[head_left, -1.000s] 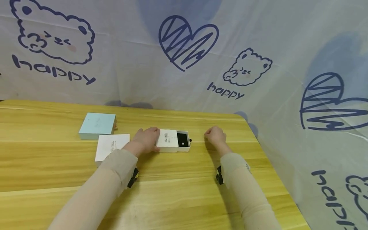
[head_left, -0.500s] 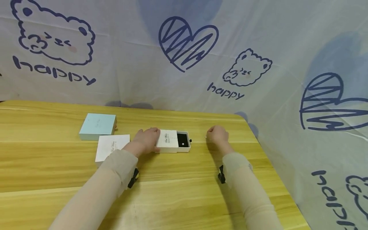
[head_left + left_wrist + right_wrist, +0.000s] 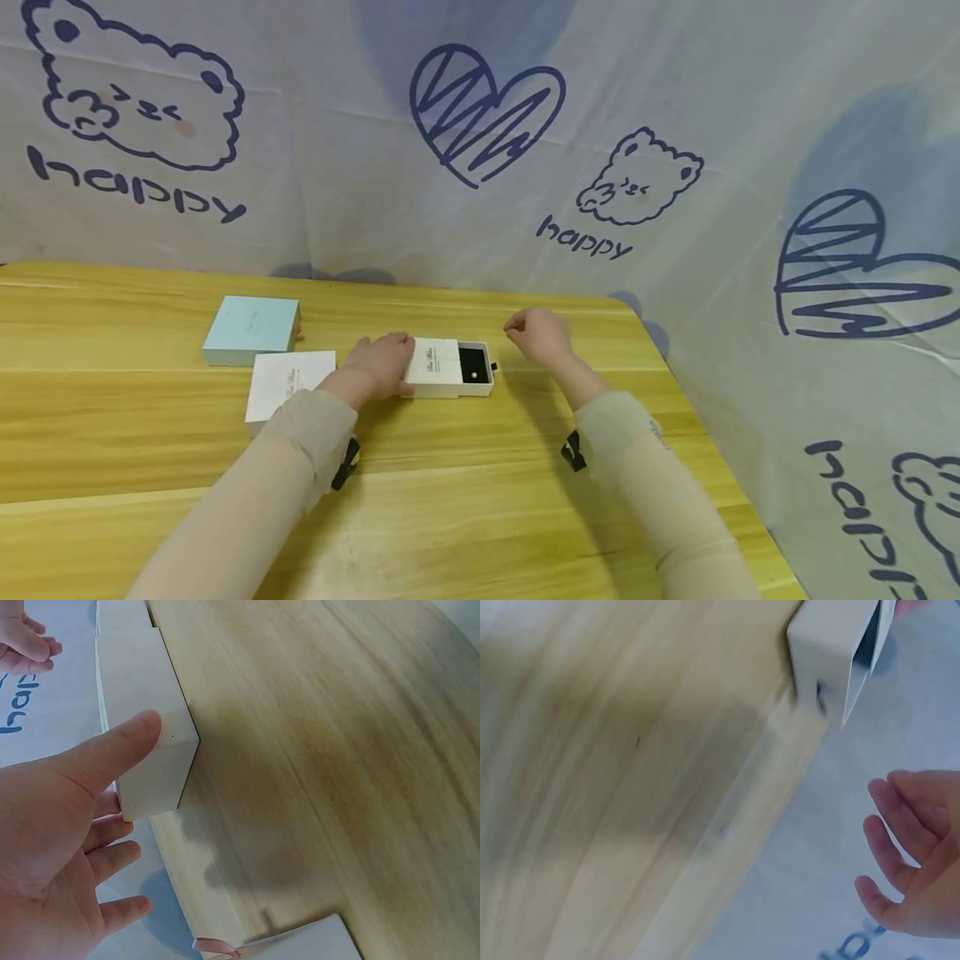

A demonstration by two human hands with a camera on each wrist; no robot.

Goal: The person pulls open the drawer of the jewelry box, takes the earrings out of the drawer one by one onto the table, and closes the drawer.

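My left hand [image 3: 377, 365] grips the left end of a white jewellery box [image 3: 435, 360], with the thumb on its near side, as the left wrist view shows. The box's drawer [image 3: 484, 388] sticks out to the right. On its black insert lies a small pearl-like piece [image 3: 474, 375]. My right hand [image 3: 542, 337] hovers right of the drawer, thumb and fingertips bent close together with nothing visible between them. In the right wrist view, a tiny pale object [image 3: 729, 833] lies blurred on the table; my hand hides that spot in the head view.
A light blue box [image 3: 251, 325] and a second white box [image 3: 281, 383] stand at the left on the wooden table [image 3: 420, 517]. The left forearm partly covers the white one. A printed cloth [image 3: 337, 167] hangs behind the table and along its right side.
A tiny white thing showed at my right fingertips half a second ago. The right hand has since risen and moved left toward the drawer. My left hand and the box stay put.
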